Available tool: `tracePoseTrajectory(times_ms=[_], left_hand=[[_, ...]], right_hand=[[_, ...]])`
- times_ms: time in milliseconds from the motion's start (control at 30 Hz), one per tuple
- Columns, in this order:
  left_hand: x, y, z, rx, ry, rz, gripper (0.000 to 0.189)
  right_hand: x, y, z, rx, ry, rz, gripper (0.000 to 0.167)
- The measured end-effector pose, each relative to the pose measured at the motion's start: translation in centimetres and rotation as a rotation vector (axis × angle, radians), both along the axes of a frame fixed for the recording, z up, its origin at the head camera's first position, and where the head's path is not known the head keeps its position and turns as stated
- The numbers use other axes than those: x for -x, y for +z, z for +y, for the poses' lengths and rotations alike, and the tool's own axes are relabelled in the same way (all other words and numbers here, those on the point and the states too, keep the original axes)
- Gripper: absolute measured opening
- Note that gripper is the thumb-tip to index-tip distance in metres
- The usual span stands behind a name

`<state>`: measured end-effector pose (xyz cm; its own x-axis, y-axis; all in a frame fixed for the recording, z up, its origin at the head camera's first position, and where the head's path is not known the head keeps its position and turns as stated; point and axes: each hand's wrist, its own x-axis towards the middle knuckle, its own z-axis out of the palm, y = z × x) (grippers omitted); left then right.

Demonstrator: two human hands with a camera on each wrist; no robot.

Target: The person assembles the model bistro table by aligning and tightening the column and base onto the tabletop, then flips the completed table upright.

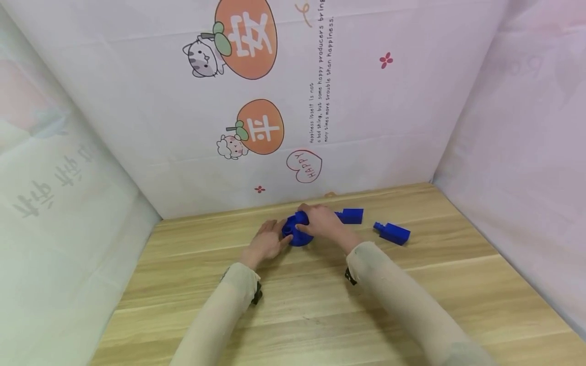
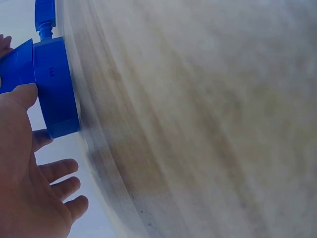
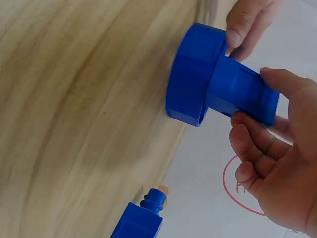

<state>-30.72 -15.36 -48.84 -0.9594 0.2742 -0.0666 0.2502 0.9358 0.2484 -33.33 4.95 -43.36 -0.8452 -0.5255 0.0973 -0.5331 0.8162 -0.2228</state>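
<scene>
One round blue base (image 3: 192,74) on the table (image 1: 302,315) | left hand (image 1: 267,241) pinched its rim, other fingers spread | right hand (image 1: 322,222), fingers curled, gripped a block (image 3: 240,89) at its open top | two loose blocks (image 1: 394,233) lay rightward

The base (image 1: 302,240) sat toward the back of the desk (image 1: 206,290), with the upright block (image 1: 301,217) at its opening; the left hand (image 1: 267,242) was at the base's left side, and the right hand (image 1: 324,222) had its fingers (image 3: 260,131) about the block's upper end. To the right of that hand lay one loose block (image 1: 353,216), and farther right, nearer the person, a second loose block (image 1: 396,234). The rear wall (image 1: 183,152) stood behind them all.
</scene>
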Motion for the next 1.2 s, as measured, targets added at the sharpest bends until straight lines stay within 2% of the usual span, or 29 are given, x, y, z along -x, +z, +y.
tracePoseTrajectory(times_ms=[133, 267, 367, 600, 733, 833, 1067, 1200], left_hand=[[0.0, 0.0, 0.1, -0.001, -0.007, 0.001, 0.068], [0.0, 0.0, 0.1, -0.008, -0.009, 0.013, 0.067], [0.0, 0.0, 0.1, 0.002, -0.016, 0.015, 0.067], [0.0, -0.1, 0.0, 0.015, -0.019, 0.021, 0.066], [0.1, -0.2, -0.1, 0.014, -0.010, 0.016, 0.067], [0.2, -0.4, -0.1, 0.013, 0.001, 0.012, 0.068], [0.5, -0.7, -0.1, 0.016, 0.017, 0.006, 0.068], [0.6, -0.7, -0.1, 0.017, 0.024, 0.003, 0.067]], right_hand=[[0.1, -0.1, 0.2, 0.015, -0.029, -0.025, 0.055], [0.2, 0.1, 0.5, 0.015, -0.122, -0.033, 0.054], [0.1, 0.2, 0.6, 0.008, -0.161, -0.039, 0.057], [-0.3, 1.0, 1.2, -0.042, -0.013, -0.052, 0.061], [-0.4, 1.4, 1.6, -0.041, -0.050, -0.051, 0.049], [-0.4, 1.2, 1.6, -0.056, -0.083, -0.047, 0.051], [-0.6, 0.7, 1.4, -0.068, 0.041, -0.061, 0.056], [-0.7, 0.9, 1.5, -0.059, 0.058, -0.049, 0.048]])
